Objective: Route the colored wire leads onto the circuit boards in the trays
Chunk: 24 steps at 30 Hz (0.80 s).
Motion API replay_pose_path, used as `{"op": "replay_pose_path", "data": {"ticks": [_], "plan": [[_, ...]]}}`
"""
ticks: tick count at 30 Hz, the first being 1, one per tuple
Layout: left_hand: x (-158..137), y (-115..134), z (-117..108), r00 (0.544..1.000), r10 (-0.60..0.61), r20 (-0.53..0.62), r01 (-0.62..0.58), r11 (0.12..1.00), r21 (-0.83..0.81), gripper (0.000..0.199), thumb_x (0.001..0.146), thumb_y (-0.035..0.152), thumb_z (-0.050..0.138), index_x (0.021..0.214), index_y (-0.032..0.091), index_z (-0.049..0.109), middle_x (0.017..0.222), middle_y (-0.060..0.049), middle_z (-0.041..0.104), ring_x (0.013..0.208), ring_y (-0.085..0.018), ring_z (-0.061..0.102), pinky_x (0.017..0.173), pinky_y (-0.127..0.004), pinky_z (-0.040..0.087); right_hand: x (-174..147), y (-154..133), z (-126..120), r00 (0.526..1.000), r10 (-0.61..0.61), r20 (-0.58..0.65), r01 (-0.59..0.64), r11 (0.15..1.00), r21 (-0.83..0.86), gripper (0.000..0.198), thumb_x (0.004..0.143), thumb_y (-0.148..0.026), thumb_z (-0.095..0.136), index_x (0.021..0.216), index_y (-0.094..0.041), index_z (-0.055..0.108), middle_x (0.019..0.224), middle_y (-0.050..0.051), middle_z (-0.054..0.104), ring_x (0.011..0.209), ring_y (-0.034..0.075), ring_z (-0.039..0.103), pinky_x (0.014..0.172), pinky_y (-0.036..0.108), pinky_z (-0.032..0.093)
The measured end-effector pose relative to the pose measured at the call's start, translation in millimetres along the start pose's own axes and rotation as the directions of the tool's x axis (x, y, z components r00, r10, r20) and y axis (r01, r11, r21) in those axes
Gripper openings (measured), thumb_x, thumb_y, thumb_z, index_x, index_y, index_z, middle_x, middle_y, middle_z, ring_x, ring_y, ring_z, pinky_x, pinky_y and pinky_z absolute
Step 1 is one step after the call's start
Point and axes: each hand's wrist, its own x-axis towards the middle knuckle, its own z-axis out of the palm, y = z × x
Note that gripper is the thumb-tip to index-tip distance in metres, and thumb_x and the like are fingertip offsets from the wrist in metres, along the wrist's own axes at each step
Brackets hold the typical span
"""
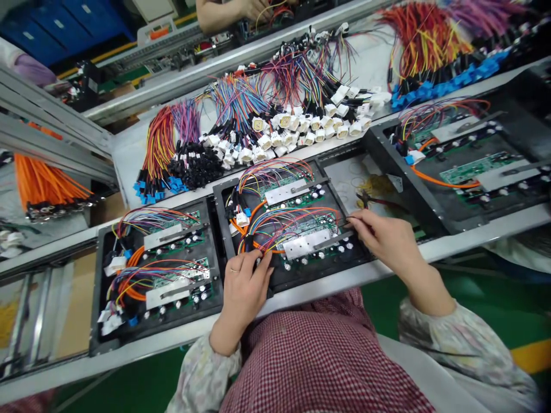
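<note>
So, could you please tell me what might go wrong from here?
The loose wires arching over the lower board in the middle tray could snag on the left hand beside them. The right hand, at the tray's right edge, might brush the red-handled pliers lying close by.

Factory: wire bundles (pixel 241 97), circuit boards (pixel 328 222).

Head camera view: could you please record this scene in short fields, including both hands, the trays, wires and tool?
Left: bare left hand at thin multicoloured wires in black rectangular middle tray
Right: bare right hand at that tray's right rim; grip too small to tell
Neighbours: black rectangular left tray and right tray
Beyond: wire bundles with white plastic connectors and blue plastic connectors
Tool: red-handled pliers between middle and right trays
</note>
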Motion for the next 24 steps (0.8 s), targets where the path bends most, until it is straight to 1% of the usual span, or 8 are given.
{"op": "replay_pose_path", "data": {"ticks": [5,9,13,15,18,19,21,24], "plan": [[-3.9,6.0,-3.6,0.999,-0.04,-0.012,0.039,0.997,-0.06,0.023,0.09,0.016,0.064,0.112,0.019,0.072,0.108,-0.014,0.061,0.1,-0.027,0.055,0.087,-0.042,0.048,1.8,0.8,2.1,0.999,-0.044,-0.013,0.044,0.999,-0.023,0.045,0.102,-0.048,0.038,0.096,-0.022,0.074,0.07,0.005,0.073,0.056,0.019,0.063,0.053,0.03,0.031],[-11.8,18.2,-4.2,0.998,-0.056,0.029,0.059,0.991,-0.116,0.033,0.086,0.022,0.068,0.119,0.021,0.068,0.134,-0.018,0.05,0.127,-0.037,0.046,0.102,-0.055,0.043,3.2,3.1,0.3,0.997,-0.071,0.035,0.071,0.997,0.006,0.044,0.101,-0.051,0.039,0.101,-0.024,0.074,0.078,0.005,0.075,0.062,0.021,0.067,0.054,0.03,0.036],[-25.2,28.8,-4.2,0.996,-0.083,0.044,0.087,0.991,-0.106,0.048,0.081,0.011,0.064,0.125,0.028,0.064,0.154,-0.015,0.035,0.147,-0.038,0.027,0.116,-0.062,0.027,-4.7,12.4,-12.2,0.994,0.088,0.069,-0.094,0.991,0.1,0.046,0.094,-0.061,0.048,0.117,-0.026,0.068,0.085,0.007,0.076,0.056,0.024,0.066,0.052,0.034,0.044],[-32.4,29.1,-5.3,0.993,-0.107,0.052,0.111,0.99,-0.089,0.055,0.078,0.01,0.063,0.129,0.03,0.062,0.157,-0.014,0.032,0.15,-0.037,0.023,0.119,-0.061,0.022,-8.8,20.2,-13.5,0.972,0.209,0.107,-0.223,0.965,0.136,0.042,0.09,-0.064,0.05,0.117,-0.036,0.066,0.085,0.007,0.076,0.053,0.027,0.064,0.05,0.04,0.046],[-42.9,25.2,-8.5,0.984,-0.164,0.07,0.167,0.985,-0.044,0.063,0.076,0.01,0.063,0.135,0.031,0.058,0.159,-0.015,0.032,0.152,-0.037,0.021,0.12,-0.06,0.019,-11.2,28.3,-0.3,0.952,0.247,0.18,-0.269,0.957,0.107,0.044,0.086,-0.071,0.043,0.109,-0.045,0.07,0.065,0.01,0.069,0.055,0.04,0.065,0.047,0.05,0.045],[-46.2,23.9,-9.7,0.982,-0.176,0.072,0.178,0.984,-0.029,0.063,0.077,0.011,0.064,0.136,0.032,0.057,0.159,-0.015,0.033,0.152,-0.037,0.021,0.12,-0.061,0.019,-11.6,28.6,6.7,0.951,0.219,0.22,-0.25,0.959,0.129,0.045,0.086,-0.072,0.041,0.105,-0.045,0.072,0.067,0.011,0.07,0.059,0.042,0.066,0.049,0.052,0.047],[-52.5,22.0,-11.5,0.98,-0.188,0.07,0.188,0.982,-0.004,0.062,0.079,0.015,0.065,0.138,0.032,0.056,0.159,-0.015,0.034,0.152,-0.037,0.022,0.12,-0.062,0.018,-12.7,26.3,20.2,0.943,0.145,0.3,-0.204,0.963,0.176,0.051,0.086,-0.071,0.038,0.099,-0.039,0.076,0.073,0.012,0.073,0.067,0.043,0.07,0.054,0.052,0.051],[-62.7,18.6,-13.6,0.98,-0.193,0.056,0.191,0.981,0.028,0.06,0.083,0.019,0.065,0.14,0.035,0.054,0.159,-0.015,0.036,0.152,-0.036,0.024,0.119,-0.065,0.017,-14.1,21.9,34.1,0.931,0.128,0.342,-0.179,0.976,0.122,0.059,0.089,-0.069,0.035,0.096,-0.03,0.078,0.071,0.013,0.073,0.063,0.041,0.07,0.054,0.051,0.055]]}}
